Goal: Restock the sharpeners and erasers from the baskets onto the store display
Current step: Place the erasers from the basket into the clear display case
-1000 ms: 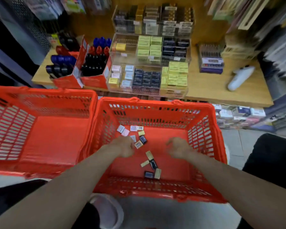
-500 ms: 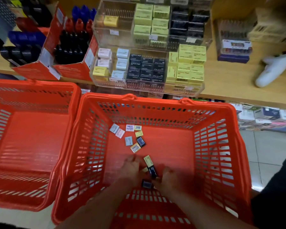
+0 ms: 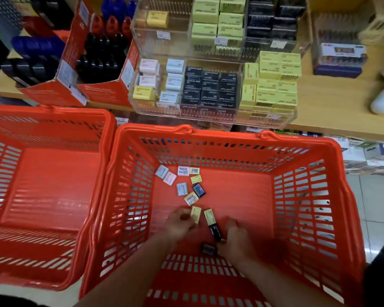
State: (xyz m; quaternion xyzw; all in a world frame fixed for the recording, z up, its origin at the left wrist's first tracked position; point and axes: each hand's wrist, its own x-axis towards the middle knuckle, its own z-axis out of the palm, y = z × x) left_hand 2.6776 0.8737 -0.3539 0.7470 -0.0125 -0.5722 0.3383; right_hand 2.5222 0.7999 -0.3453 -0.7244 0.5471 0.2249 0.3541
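Your left hand (image 3: 179,222) pinches a yellow eraser (image 3: 195,214) in its fingers; your right hand (image 3: 235,241) curls around a dark eraser (image 3: 215,231), gathering stock from the basket (image 3: 315,218).

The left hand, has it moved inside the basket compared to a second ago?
Yes. The left hand has moved toward the near wall of the right basket, away from the blue eraser, and now pinches a yellow eraser.

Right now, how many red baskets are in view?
2: the left basket, empty by the look of it, and the right basket beside it, holding the loose erasers and both hands.
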